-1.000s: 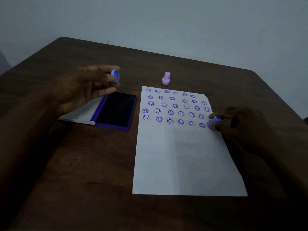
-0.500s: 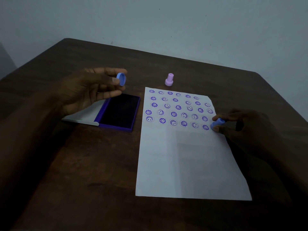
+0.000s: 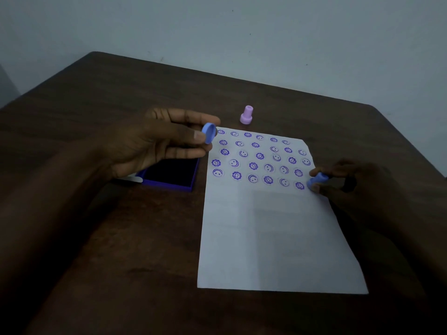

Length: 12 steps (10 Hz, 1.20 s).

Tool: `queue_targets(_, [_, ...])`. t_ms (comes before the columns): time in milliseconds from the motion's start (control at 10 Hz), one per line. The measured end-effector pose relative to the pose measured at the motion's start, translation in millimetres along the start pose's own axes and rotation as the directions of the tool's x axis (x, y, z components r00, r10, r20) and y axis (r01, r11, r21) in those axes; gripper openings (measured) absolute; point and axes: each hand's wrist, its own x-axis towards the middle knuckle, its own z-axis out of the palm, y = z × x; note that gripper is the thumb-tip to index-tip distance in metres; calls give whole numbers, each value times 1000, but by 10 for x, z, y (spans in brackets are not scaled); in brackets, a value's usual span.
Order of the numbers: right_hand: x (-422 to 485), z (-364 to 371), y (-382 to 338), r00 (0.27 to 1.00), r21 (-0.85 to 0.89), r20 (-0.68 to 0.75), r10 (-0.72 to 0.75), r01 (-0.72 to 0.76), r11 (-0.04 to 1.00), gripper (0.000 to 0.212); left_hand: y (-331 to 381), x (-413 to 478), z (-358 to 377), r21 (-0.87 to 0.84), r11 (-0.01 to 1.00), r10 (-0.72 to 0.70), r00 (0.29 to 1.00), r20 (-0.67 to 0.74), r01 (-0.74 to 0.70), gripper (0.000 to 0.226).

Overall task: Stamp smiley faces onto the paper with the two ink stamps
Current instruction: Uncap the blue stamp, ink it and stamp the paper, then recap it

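filling most of the frame, a dark wooden table (image 3: 121,238) runs from the lower edge up to a pale wall. white paper (image 3: 273,238) lies right of centre, its upper third covered in rows of purple smiley prints (image 3: 260,155), its lower part blank. left hand (image 3: 154,141) is raised at centre left, above the ink pad; its fingers (image 3: 193,117) and thumb are closed on a blue stamp (image 3: 209,136), held clear of the paper near the sheet's upper left corner, round face turned toward the right of the frame. right hand (image 3: 350,187) sits at the right edge of the paper, fingers pinched around a second blue stamp (image 3: 317,181), tilted, its lower end at the sheet just right of the last print in the bottom row; whether it actually touches the paper cannot be told. open purple ink pad (image 3: 174,177) lies on the table left of the paper, partly hidden by the left hand, with its pale lid (image 3: 134,178) folded out to the left. pink stamp (image 3: 246,115) stands upright on the table, just above the paper's top edge, untouched.
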Motion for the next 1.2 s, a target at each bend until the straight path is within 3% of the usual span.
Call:
queue_targets(400, [4,30,7,1000,16,-7,28,-28,999,28,-112,146,-116,15,1000,14,1000,22,-14,27])
queue_targets(600, [-22,15,-41,1000,-16,-3,19,-19,1000,29,-175,192,-327,-10,999,32,987,160,-30,42])
queue_targets(700, [-4,-55,-91,998,-26,58,9,-7,1000,26,-196,214,-402,-32,999,48,981,189,-43,63])
queue_targets(800, [-30,-128,-140,996,28,74,42,-44,999,22,-209,227,-436,-46,997,74,979,189,-67,68])
queue_targets(900, [-68,-233,-134,988,286,-101,115,-82,955,20,-233,228,-472,-60,995,83,981,176,-74,65])
queue_targets(1000, [-76,-295,-190,973,381,-194,125,-43,923,26,-252,241,-481,-65,995,82,981,178,-71,60])
queue_targets(1200, [25,-147,-377,991,584,-3,137,-110,804,29,-254,256,-469,-77,995,78,977,201,-64,50])
